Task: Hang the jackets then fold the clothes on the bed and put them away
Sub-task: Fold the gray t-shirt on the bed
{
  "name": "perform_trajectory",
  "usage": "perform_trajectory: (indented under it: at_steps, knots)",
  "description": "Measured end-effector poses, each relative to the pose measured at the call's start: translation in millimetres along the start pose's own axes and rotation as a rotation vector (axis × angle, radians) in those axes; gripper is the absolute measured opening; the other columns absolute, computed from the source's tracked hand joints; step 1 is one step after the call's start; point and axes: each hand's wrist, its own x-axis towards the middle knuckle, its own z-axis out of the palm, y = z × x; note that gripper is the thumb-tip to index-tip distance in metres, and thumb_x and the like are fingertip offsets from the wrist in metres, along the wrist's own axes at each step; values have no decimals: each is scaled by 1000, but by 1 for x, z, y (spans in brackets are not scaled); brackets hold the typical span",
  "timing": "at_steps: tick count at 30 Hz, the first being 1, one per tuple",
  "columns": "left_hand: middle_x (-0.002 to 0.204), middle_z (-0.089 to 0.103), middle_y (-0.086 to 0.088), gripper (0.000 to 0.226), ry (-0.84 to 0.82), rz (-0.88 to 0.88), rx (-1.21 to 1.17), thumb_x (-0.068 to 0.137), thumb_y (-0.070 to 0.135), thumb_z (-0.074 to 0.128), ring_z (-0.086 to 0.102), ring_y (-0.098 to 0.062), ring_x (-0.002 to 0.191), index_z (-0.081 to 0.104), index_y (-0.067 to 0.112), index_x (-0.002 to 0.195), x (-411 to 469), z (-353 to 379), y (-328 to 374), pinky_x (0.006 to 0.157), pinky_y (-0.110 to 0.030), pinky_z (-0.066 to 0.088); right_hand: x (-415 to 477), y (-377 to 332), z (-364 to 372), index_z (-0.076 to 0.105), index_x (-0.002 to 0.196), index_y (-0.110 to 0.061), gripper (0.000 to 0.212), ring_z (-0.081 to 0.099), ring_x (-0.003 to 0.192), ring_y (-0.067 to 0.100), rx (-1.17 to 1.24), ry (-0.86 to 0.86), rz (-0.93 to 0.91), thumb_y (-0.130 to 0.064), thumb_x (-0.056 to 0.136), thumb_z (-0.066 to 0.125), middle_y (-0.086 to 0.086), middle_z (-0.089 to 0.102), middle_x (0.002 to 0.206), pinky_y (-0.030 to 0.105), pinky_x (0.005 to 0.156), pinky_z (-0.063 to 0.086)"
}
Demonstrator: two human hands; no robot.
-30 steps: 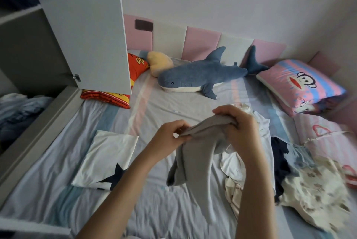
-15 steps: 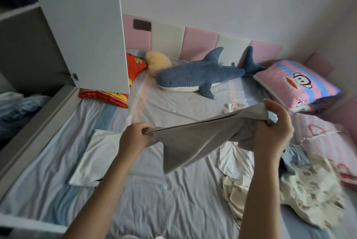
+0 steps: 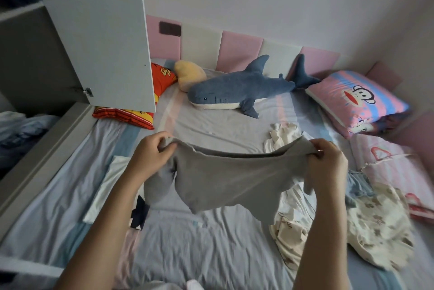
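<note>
I see the left hand [image 3: 150, 153] and right hand [image 3: 327, 160] each pinching a top corner of the grey garment [image 3: 230, 181], stretched between them above the bed [image 3: 211, 249]; unfolded clothes [image 3: 352, 231] lie right (a folded white piece [image 3: 105, 191] left).

Dim, soft, even light; faint shadow beneath the gripped grey garment [image 3: 234, 181]. Clothes pile [image 3: 380, 226] right of the grip is blurred; wardrobe door [image 3: 98, 31] up-left of it leans from wide-angle distortion.
</note>
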Motion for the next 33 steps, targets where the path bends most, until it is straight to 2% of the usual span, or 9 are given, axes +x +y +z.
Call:
perform_trajectory:
  at_steps: [3,8,12,17,21,25,27,30,33]
  knots:
    - [59,44,-5,38,72,-37,-49,91,27,61,45,-21,60,42,12,63,2,2,4,61,-34,35,0,-1,6,58,78,1,16,49,67,29,48,-19,42,-1,78,42,9,55,69,36,57,39]
    - [56,45,-3,41,216,14,-72,94,34,55,45,-20,58,38,19,59,3,2,12,57,-32,34,-10,-9,21,39,63,-6,17,30,56,12,382,26,199,-10,78,32,1,34,59,31,53,24]
    - [65,56,-17,56,325,33,18,85,55,40,54,-35,67,53,2,73,12,14,18,60,-38,38,-19,-9,50,46,76,-8,19,35,65,14,269,-239,221,-19,90,41,-1,37,69,31,57,31]
    - [50,32,-5,48,360,228,96,86,53,51,36,-28,49,30,18,60,25,3,21,50,-38,30,-23,-6,65,37,76,-12,23,28,56,6,391,-45,121,-13,95,49,-6,31,64,21,53,29]
    - [57,38,-4,61,-154,167,351,60,51,84,35,-19,52,32,19,65,39,-16,4,51,-35,26,-14,13,66,43,81,-1,24,37,65,15,289,-291,112,-17,92,58,0,39,69,18,52,31]
    - [83,54,-7,52,-443,8,499,68,14,80,53,-24,72,39,19,99,41,-23,-26,62,-36,42,-18,22,55,55,98,-17,46,59,85,19,-81,-1013,253,-40,68,82,-1,60,91,36,69,50]
    - [84,56,-5,47,-523,15,423,72,5,73,57,-26,77,38,24,97,39,-19,-38,65,-37,45,-20,28,50,55,96,-20,35,60,94,21,-371,-1249,189,-34,73,77,-2,60,94,31,74,48]
    - [85,56,3,38,-528,-14,321,74,-3,68,56,-18,80,47,17,97,39,-15,-51,67,-33,42,-13,50,52,56,97,-14,22,59,92,22,-524,-1280,147,-22,80,68,1,60,94,29,71,43]
    - [78,61,-1,29,-574,-5,363,72,-4,67,60,-22,77,53,19,82,40,-7,-69,68,-35,45,-8,75,61,54,80,-12,18,54,80,22,-481,-977,140,-23,81,68,0,55,76,34,71,41]
